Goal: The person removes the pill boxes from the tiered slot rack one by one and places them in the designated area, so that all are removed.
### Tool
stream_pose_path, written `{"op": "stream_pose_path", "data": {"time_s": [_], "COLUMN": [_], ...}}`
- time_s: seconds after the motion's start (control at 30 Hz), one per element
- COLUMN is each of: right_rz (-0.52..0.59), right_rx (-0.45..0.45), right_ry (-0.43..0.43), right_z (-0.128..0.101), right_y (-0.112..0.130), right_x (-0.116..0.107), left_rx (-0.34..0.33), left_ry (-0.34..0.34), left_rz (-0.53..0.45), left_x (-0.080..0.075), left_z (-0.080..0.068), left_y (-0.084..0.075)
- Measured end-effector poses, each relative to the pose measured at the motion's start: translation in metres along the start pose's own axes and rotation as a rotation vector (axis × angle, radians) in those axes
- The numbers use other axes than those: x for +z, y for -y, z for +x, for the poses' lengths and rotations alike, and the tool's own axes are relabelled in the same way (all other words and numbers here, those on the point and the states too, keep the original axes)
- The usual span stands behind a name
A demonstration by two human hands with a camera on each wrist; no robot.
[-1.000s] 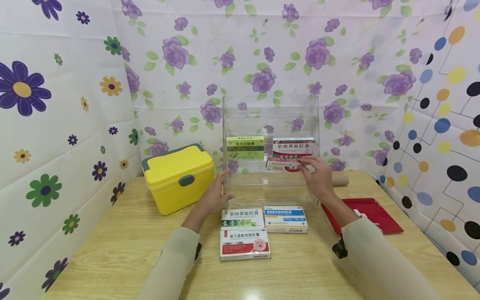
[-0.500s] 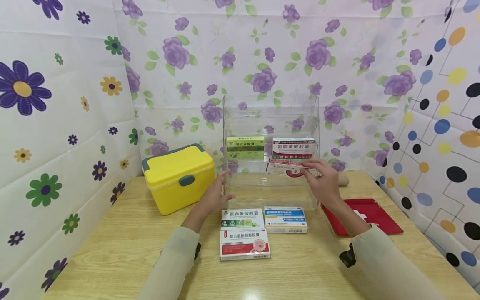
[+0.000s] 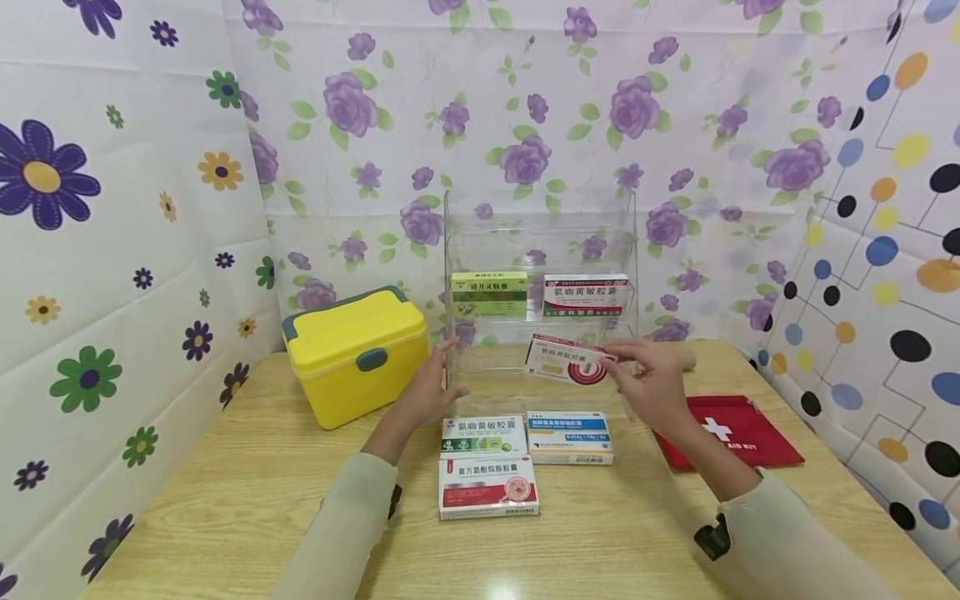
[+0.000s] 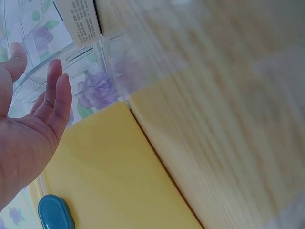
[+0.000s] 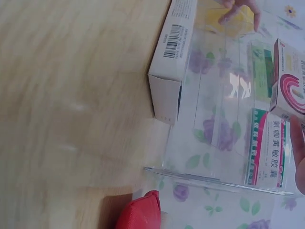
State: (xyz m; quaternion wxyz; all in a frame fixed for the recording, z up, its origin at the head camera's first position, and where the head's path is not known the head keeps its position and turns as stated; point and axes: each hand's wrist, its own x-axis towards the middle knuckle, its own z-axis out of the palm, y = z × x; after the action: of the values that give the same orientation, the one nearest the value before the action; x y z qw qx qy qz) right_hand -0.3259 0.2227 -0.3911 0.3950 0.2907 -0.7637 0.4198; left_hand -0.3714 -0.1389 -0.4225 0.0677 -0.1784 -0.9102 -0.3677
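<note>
On the left of a wooden table (image 3: pixel 217 508) sits a yellow case (image 3: pixel 363 354) with a grey-green latch, its lid down. Just right of it is the person's left hand (image 3: pixel 429 390), palm partly turned up in the wrist view, thumb spread well away from gently bent fingers, with nothing in its grasp. Its fingertips are at the left edge of a clear plastic rack (image 3: pixel 487 363); whether they touch it cannot be told.

A green box (image 3: pixel 489 297) stands on the left of a rack tier. Below, flat on the table before the rack, lie a green-and-white box (image 3: pixel 482 436) and, nearer the person and against it, a red-and-white box (image 3: pixel 487 492).

Further right, a small white box with red curved stripes (image 3: pixel 558 360) is held in front of the rack's lower part, its right end tipped lower. Beneath it on the table lies a blue-and-white box (image 3: pixel 570 435); above, on the rack, a crimson-banded box (image 3: pixel 585 293) stands level with the green one. The right hand (image 3: pixel 654 385) pinches the striped box by its right end, thumb and fingers close together.

Far right, a red pouch (image 3: pixel 750 450) with a white cross lies flat, partly behind the right forearm.
</note>
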Motion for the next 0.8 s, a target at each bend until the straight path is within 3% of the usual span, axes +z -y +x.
{"op": "stream_pose_path", "data": {"time_s": [0.47, 0.67, 0.8], "right_rz": [0.052, 0.033, 0.023], "right_rx": [0.151, 0.182, 0.229], "right_ry": [0.109, 0.164, 0.216], "right_z": [-0.025, -0.027, -0.035], "right_y": [0.006, 0.027, 0.014], "right_x": [-0.01, -0.014, -0.017], "left_rx": [-0.03, -0.002, 0.005], "left_ry": [0.014, 0.031, 0.03], "left_rz": [-0.002, 0.026, 0.053], "left_x": [-0.001, -0.002, -0.005], "left_z": [0.0, -0.002, -0.002], "left_y": [-0.005, -0.004, -0.002]}}
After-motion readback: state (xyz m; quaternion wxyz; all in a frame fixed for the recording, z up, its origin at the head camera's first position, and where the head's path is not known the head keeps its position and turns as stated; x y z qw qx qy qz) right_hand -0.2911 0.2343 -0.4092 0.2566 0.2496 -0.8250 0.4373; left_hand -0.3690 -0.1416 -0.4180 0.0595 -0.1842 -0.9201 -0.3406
